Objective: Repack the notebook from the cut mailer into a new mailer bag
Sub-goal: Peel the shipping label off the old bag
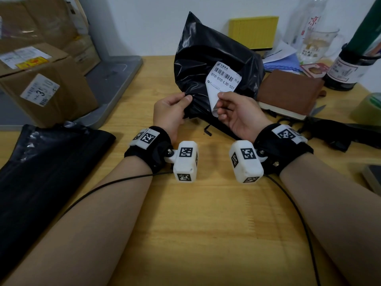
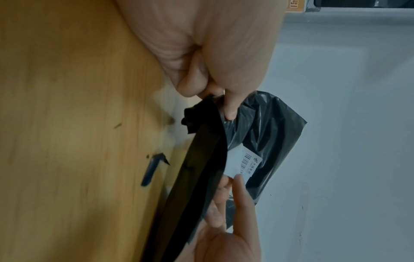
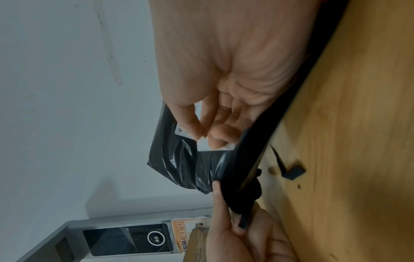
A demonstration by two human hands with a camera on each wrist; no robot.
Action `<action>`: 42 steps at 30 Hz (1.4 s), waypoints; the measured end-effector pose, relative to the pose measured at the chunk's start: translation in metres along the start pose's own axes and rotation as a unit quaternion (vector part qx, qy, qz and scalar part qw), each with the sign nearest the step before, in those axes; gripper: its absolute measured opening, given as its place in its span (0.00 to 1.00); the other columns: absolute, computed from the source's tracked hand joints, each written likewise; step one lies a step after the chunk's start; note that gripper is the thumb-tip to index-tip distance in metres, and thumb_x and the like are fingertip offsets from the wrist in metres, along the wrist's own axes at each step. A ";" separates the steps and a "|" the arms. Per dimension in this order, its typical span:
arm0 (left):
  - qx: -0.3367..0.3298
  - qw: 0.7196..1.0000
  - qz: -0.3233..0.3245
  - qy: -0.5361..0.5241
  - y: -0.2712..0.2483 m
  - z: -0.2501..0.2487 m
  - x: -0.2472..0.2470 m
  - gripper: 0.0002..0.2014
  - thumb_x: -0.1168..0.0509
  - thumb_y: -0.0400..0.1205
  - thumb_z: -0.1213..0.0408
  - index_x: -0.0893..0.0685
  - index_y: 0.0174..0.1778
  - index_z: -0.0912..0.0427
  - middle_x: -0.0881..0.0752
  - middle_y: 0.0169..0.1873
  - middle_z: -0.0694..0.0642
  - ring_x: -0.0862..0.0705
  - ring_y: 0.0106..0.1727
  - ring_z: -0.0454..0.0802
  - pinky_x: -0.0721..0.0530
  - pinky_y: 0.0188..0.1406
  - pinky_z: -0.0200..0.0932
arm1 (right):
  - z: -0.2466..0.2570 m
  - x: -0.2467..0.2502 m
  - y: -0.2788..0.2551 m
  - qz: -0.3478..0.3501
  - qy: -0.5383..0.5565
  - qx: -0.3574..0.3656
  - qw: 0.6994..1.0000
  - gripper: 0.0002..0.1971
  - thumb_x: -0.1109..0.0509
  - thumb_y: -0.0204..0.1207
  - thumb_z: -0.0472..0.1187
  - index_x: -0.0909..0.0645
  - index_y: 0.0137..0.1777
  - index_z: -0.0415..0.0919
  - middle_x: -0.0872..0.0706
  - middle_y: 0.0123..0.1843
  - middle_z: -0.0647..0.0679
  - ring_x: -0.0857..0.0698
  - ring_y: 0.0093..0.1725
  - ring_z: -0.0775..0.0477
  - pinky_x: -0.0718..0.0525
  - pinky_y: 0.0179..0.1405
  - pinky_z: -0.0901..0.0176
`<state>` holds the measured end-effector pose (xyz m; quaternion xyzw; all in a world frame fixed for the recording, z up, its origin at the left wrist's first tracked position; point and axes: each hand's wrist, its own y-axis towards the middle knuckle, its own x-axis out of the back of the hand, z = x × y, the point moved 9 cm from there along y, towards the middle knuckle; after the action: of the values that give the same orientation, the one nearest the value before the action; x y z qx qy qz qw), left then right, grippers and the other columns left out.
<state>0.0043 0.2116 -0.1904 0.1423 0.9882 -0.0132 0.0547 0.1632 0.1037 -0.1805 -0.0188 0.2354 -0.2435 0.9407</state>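
A crumpled black mailer [image 1: 206,58] with a white shipping label [image 1: 223,79] is held up over the wooden table. My left hand [image 1: 186,100] pinches the mailer's lower left edge between thumb and fingers; the left wrist view shows that pinch [image 2: 224,101] on the black film [image 2: 268,133]. My right hand [image 1: 219,104] pinches the label's loose lower corner, and in the right wrist view thumb and fingers [image 3: 206,136] clamp the white label [image 3: 210,148]. The brown notebook [image 1: 288,93] lies flat on the table to the right, outside any bag. A flat black mailer bag [image 1: 41,162] lies at the left.
Cardboard boxes [image 1: 41,79] sit on a grey tray [image 1: 115,79] at the back left. A yellow box [image 1: 253,32], a glass mug [image 1: 317,44], a dark bottle [image 1: 346,67] and a tape roll [image 1: 369,109] stand at the back right. A black plastic scrap [image 1: 207,131] lies below the mailer.
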 end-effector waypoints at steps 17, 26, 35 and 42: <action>0.004 1.000 -0.010 -0.004 -0.002 -0.002 0.003 0.15 0.27 0.81 0.64 0.12 0.63 0.61 0.09 0.48 0.56 0.15 0.35 0.44 0.20 0.25 0.34 | 0.000 0.006 0.002 -0.021 0.031 0.001 0.999 0.07 0.27 0.80 0.33 0.21 0.41 0.38 0.24 0.29 0.48 0.28 0.22 0.55 0.30 0.20 0.65; 0.008 1.000 -0.025 -0.009 -0.003 -0.002 0.006 0.16 0.27 0.81 0.64 0.13 0.65 0.62 0.15 0.35 0.49 0.25 0.25 0.39 0.26 0.22 0.33 | 0.002 0.009 0.003 -0.031 0.030 0.013 0.999 0.06 0.26 0.80 0.34 0.20 0.42 0.38 0.24 0.29 0.48 0.28 0.23 0.55 0.31 0.20 0.65; 0.009 0.999 -0.036 -0.013 -0.004 -0.003 0.008 0.15 0.27 0.81 0.65 0.12 0.63 0.61 0.16 0.31 0.48 0.25 0.23 0.38 0.25 0.22 0.33 | 0.004 0.012 0.003 -0.039 0.035 0.024 0.998 0.07 0.26 0.80 0.33 0.18 0.41 0.38 0.24 0.30 0.48 0.28 0.24 0.54 0.32 0.21 0.63; 0.009 0.998 -0.049 -0.026 -0.003 -0.002 0.010 0.14 0.26 0.81 0.66 0.11 0.62 0.62 0.16 0.30 0.48 0.26 0.23 0.39 0.27 0.19 0.31 | 0.006 0.015 0.003 -0.050 0.029 0.037 0.998 0.05 0.25 0.79 0.33 0.17 0.43 0.38 0.24 0.30 0.49 0.28 0.24 0.54 0.31 0.21 0.62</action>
<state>-0.0059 0.2119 -0.1893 0.0937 0.9921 -0.0284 0.0785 0.1791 0.0991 -0.1819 0.0114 0.2523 -0.2995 0.9201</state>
